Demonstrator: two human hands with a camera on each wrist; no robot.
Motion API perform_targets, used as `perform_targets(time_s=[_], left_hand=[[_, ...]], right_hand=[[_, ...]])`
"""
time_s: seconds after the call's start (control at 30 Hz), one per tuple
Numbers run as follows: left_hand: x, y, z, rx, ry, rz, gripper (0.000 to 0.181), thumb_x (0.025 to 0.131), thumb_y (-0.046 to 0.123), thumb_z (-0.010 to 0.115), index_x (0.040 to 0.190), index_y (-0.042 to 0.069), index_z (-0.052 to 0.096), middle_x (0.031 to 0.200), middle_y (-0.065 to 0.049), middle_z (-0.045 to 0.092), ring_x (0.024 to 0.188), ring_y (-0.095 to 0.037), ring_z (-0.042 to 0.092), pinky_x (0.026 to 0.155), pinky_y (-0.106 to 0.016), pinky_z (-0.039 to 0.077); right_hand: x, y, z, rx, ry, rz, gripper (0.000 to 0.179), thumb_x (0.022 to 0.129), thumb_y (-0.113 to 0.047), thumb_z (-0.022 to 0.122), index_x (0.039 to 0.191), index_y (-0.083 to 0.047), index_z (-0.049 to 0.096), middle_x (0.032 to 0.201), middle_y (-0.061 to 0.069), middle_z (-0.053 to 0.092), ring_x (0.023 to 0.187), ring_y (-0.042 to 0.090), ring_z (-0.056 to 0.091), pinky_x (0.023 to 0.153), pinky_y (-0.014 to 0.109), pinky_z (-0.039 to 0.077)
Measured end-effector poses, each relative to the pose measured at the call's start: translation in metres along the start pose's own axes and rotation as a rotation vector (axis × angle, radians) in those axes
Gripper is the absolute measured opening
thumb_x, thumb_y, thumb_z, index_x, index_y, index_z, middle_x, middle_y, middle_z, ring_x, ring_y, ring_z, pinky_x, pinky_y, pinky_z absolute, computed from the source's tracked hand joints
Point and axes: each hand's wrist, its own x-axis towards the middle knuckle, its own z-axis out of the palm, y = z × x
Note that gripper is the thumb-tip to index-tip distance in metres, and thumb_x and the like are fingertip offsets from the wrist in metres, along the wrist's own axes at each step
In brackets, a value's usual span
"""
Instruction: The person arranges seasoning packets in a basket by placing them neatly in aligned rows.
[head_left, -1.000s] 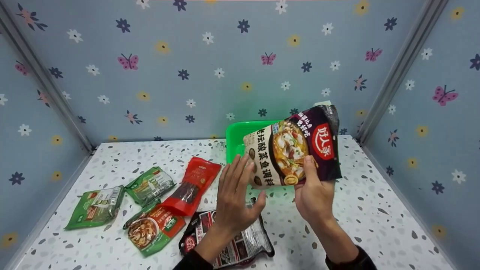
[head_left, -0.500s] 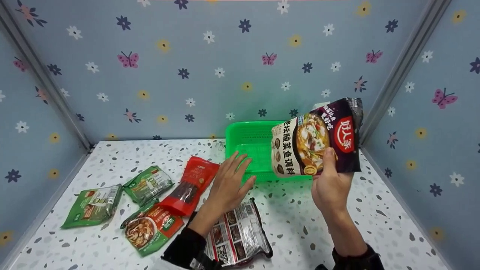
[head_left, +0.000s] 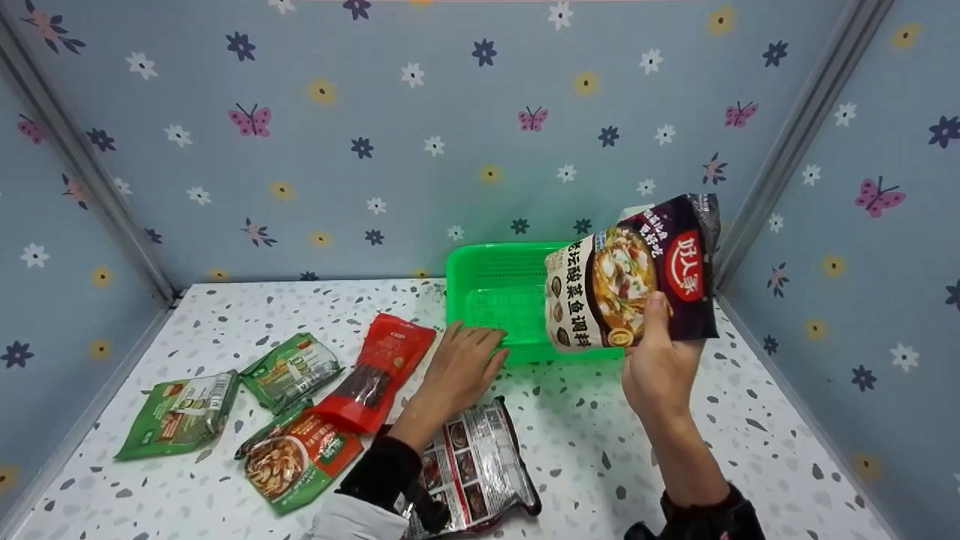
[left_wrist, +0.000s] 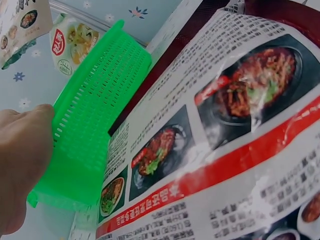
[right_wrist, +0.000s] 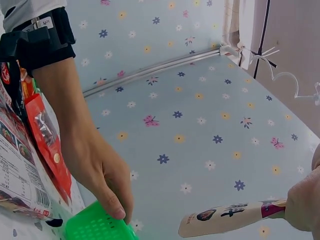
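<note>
My right hand [head_left: 664, 371] holds a purple and cream fish seasoning packet [head_left: 626, 281] up over the right part of a green plastic basket [head_left: 469, 266], thumb across its front. My left hand [head_left: 465, 367] is at the basket's near left rim. In the right wrist view, the left thumb and fingers [right_wrist: 120, 207] pinch the basket's corner. The held packet [right_wrist: 220, 220] appears there edge-on, well apart from the left hand. Below the left forearm lies a large silver and dark packet [head_left: 480, 465], back side up; it fills much of the left wrist view.
A red packet [head_left: 382, 367], an orange and green packet [head_left: 300, 461] and two green packets [head_left: 292, 371] lie on the speckled table [head_left: 585, 465] at left. Another pale packet [left_wrist: 75, 42] shows beyond the basket. Patterned panels [head_left: 420, 150] enclose the back and sides.
My right hand has carried the seasoning packet rightward, off the basket's left part. My left hand has left the packet's side and come down onto the basket's rim.
</note>
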Motion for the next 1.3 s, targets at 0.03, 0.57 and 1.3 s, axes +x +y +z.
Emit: perform_targets(time_s=[0.03,0.57,1.3], left_hand=[[0.0,0.0,0.001,0.007,-0.001,0.002,0.039,0.12,0.034,0.056,0.148,0.011,0.07,0.147,-0.01,0.078,0.14,-0.034,0.07,0.134,-0.063,0.042],[0.001,-0.006,0.004,0.017,0.074,0.029,0.032,0.117,0.031,0.057,0.137,0.013,0.076,0.124,-0.009,0.085,0.117,-0.035,0.076,0.126,-0.059,0.048],[0.002,-0.004,0.007,0.021,0.102,0.035,0.029,0.116,0.03,0.059,0.132,0.015,0.078,0.118,-0.007,0.086,0.112,-0.032,0.077,0.124,-0.057,0.05]], right_hand=[[0.0,0.0,0.0,-0.003,0.002,0.002,0.045,0.12,-0.012,0.049,0.164,-0.013,0.043,0.149,0.008,0.062,0.137,0.023,0.065,0.109,0.031,0.064],[0.046,0.011,0.003,-0.271,-0.055,-0.039,0.06,0.12,-0.01,0.047,0.177,-0.01,0.028,0.178,0.015,0.043,0.168,0.025,0.042,0.143,0.036,0.032],[0.117,0.072,-0.002,-0.796,-0.214,0.103,0.06,0.124,-0.024,0.037,0.179,-0.004,0.022,0.18,0.025,0.037,0.166,0.039,0.044,0.138,0.049,0.039]])
